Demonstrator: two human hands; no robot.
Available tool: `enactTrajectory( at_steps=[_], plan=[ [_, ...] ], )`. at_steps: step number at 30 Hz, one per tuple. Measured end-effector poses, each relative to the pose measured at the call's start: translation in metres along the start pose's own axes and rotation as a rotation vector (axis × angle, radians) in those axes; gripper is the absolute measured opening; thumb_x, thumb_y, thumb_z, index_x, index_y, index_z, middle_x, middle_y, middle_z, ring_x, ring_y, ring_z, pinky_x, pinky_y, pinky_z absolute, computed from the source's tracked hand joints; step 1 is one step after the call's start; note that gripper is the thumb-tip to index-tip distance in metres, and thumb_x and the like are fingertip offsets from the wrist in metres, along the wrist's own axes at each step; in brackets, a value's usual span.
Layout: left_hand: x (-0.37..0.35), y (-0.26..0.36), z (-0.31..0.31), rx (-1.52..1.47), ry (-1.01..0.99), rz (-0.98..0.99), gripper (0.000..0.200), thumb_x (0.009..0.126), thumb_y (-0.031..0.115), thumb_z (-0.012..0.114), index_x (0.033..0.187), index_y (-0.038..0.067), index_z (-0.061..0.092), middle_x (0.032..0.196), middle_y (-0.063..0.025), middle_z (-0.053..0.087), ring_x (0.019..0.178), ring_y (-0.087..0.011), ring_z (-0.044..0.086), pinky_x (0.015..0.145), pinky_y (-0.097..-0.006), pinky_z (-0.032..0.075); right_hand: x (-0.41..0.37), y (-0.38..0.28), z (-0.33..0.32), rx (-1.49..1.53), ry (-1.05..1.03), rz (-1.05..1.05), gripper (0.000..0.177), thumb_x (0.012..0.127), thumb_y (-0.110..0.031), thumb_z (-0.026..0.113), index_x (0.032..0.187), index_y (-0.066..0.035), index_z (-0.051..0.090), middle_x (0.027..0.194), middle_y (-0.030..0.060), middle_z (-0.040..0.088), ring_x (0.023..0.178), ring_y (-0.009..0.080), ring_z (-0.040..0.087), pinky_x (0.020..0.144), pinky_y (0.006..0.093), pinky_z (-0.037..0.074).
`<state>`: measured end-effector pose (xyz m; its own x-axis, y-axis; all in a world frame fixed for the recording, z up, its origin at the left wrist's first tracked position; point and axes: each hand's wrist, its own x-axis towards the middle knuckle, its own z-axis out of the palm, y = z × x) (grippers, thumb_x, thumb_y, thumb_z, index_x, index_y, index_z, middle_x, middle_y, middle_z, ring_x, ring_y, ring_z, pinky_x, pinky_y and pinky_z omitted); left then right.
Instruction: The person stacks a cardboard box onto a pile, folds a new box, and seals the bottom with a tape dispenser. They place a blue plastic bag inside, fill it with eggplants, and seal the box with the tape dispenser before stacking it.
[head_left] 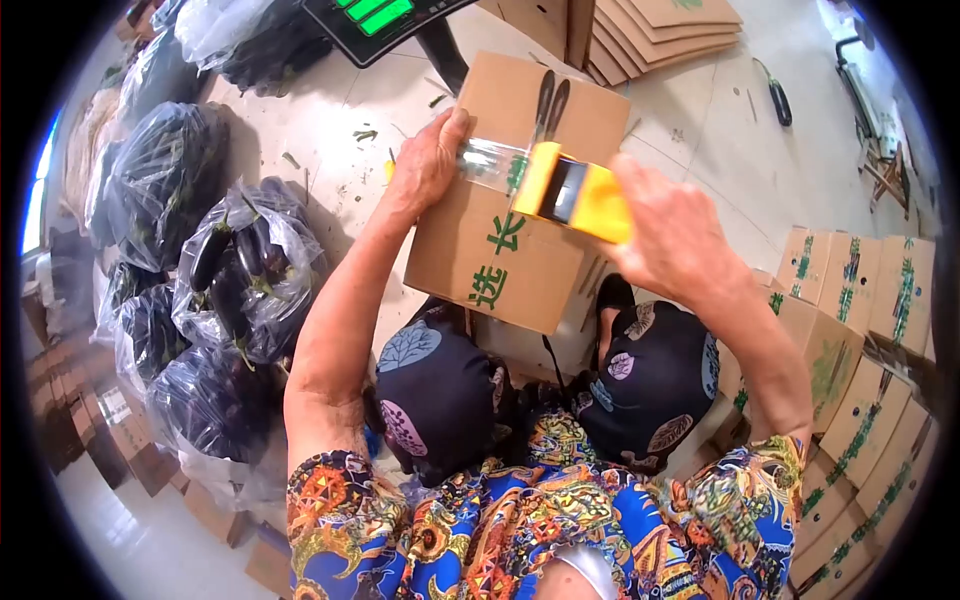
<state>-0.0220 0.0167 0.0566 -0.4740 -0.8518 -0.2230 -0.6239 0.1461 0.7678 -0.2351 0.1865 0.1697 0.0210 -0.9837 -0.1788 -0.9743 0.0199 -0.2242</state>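
Observation:
A closed cardboard box (500, 235) with green printed characters stands in front of my knees. My left hand (432, 160) presses on its left upper edge, with the fingers closed against the cardboard. A strip of clear tape (487, 160) runs from near that hand across the top. My right hand (670, 225) is closed around a yellow tape dispenser (572, 192), which sits over the middle right of the box top. The dispenser's handle is largely hidden by my fingers.
Clear bags of eggplants (245, 265) crowd the left. A scale with a green display (375, 15) stands ahead. Flattened cardboard (665, 25) lies at the back, a loose eggplant (780, 102) on the floor, and several printed boxes (850, 300) are stacked right.

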Motion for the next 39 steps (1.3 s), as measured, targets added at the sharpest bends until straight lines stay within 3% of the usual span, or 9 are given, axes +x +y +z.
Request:
enactTrajectory(
  at_steps=[10, 14, 19, 22, 26, 29, 31, 34, 39],
  plan=[
    [-0.001, 0.001, -0.001, 0.066, 0.029, 0.015, 0.058, 0.099, 0.051, 0.031, 0.123, 0.006, 0.058, 0.102, -0.0253, 0.065, 0.102, -0.0423, 0.060, 0.090, -0.0420, 0.045, -0.094, 0.123, 0.138, 0.384, 0.233, 0.051, 0.056, 0.070, -0.027, 0.081, 0.103, -0.002, 0.043, 0.087, 0.0197, 0.056, 0.081, 0.0423, 0.060, 0.067, 0.0460, 0.052],
    [-0.005, 0.010, -0.003, -0.031, -0.023, -0.097, 0.067, 0.098, 0.056, 0.035, 0.125, -0.001, 0.057, 0.117, -0.0189, 0.064, 0.113, -0.0264, 0.058, 0.099, -0.0324, 0.039, -0.125, 0.156, 0.198, 0.291, 0.208, 0.144, 0.057, 0.070, -0.027, 0.081, 0.103, -0.001, 0.043, 0.088, 0.0196, 0.055, 0.081, 0.0427, 0.059, 0.067, 0.0463, 0.051],
    [-0.002, -0.001, 0.000, -0.087, -0.008, -0.100, 0.062, 0.099, 0.053, 0.039, 0.118, -0.002, 0.060, 0.104, -0.0135, 0.065, 0.099, -0.0202, 0.058, 0.091, -0.0311, 0.042, -0.124, 0.137, 0.177, 0.164, 0.071, 0.285, 0.049, 0.074, -0.023, 0.076, 0.108, -0.001, 0.048, 0.094, 0.0205, 0.061, 0.085, 0.0425, 0.062, 0.065, 0.0479, 0.052],
    [-0.004, 0.006, 0.001, -0.098, 0.015, -0.060, 0.063, 0.099, 0.053, 0.038, 0.118, -0.003, 0.059, 0.101, -0.0128, 0.064, 0.097, -0.0198, 0.057, 0.091, -0.0310, 0.042, -0.067, 0.110, 0.162, 0.011, -0.292, 0.434, 0.049, 0.078, -0.020, 0.070, 0.116, 0.001, 0.047, 0.093, 0.0219, 0.062, 0.081, 0.0436, 0.063, 0.066, 0.0478, 0.052],
    [-0.004, 0.008, 0.002, -0.178, -0.063, -0.106, 0.062, 0.099, 0.052, 0.038, 0.122, -0.002, 0.056, 0.106, -0.0118, 0.063, 0.099, -0.0197, 0.056, 0.090, -0.0312, 0.042, 0.043, 0.066, 0.176, -0.310, -0.406, 0.136, 0.027, 0.080, -0.016, 0.065, 0.107, -0.010, 0.064, 0.090, 0.0056, 0.068, 0.084, 0.0263, 0.069, 0.061, 0.0374, 0.056],
    [-0.006, 0.008, 0.003, -0.349, -0.082, -0.160, 0.059, 0.099, 0.049, 0.038, 0.131, 0.001, 0.050, 0.120, -0.0105, 0.059, 0.109, -0.0196, 0.053, 0.096, -0.0306, 0.040, 0.058, 0.068, 0.169, -0.472, -0.450, -0.094, 0.018, 0.082, -0.019, 0.061, 0.097, -0.012, 0.070, 0.092, 0.0020, 0.068, 0.084, 0.0205, 0.068, 0.064, 0.0346, 0.055],
    [-0.012, 0.017, 0.003, -0.654, -0.145, -0.257, 0.059, 0.100, 0.048, 0.036, 0.135, 0.002, 0.047, 0.124, -0.0108, 0.058, 0.115, -0.0198, 0.052, 0.101, -0.0306, 0.038, 0.035, 0.089, 0.159, -0.415, -0.448, 0.007, 0.014, 0.079, -0.019, 0.065, 0.090, -0.012, 0.071, 0.093, 0.0049, 0.068, 0.085, 0.0218, 0.067, 0.070, 0.0358, 0.054],
    [-0.007, 0.014, 0.022, -0.642, -0.214, 0.015, 0.060, 0.099, 0.043, 0.035, 0.146, 0.005, 0.033, 0.144, -0.0146, 0.041, 0.131, -0.0240, 0.040, 0.110, -0.0347, 0.030, -0.003, 0.141, 0.092, -0.048, -0.600, 0.491, 0.039, 0.065, -0.035, 0.077, 0.091, -0.009, 0.066, 0.078, 0.0099, 0.065, 0.073, 0.0246, 0.063, 0.067, 0.0368, 0.051],
    [-0.031, 0.086, 0.058, -0.144, -0.329, 0.424, 0.078, 0.093, 0.059, 0.039, 0.152, 0.012, 0.020, 0.157, -0.0204, 0.012, 0.146, -0.0382, 0.004, 0.117, -0.0478, 0.006, -0.039, 0.211, -0.008, 1.209, 0.050, 0.639, 0.038, 0.086, -0.035, 0.068, 0.105, -0.003, 0.062, 0.086, 0.0076, 0.068, 0.073, 0.0155, 0.067, 0.062, 0.0245, 0.051]
  ],
)
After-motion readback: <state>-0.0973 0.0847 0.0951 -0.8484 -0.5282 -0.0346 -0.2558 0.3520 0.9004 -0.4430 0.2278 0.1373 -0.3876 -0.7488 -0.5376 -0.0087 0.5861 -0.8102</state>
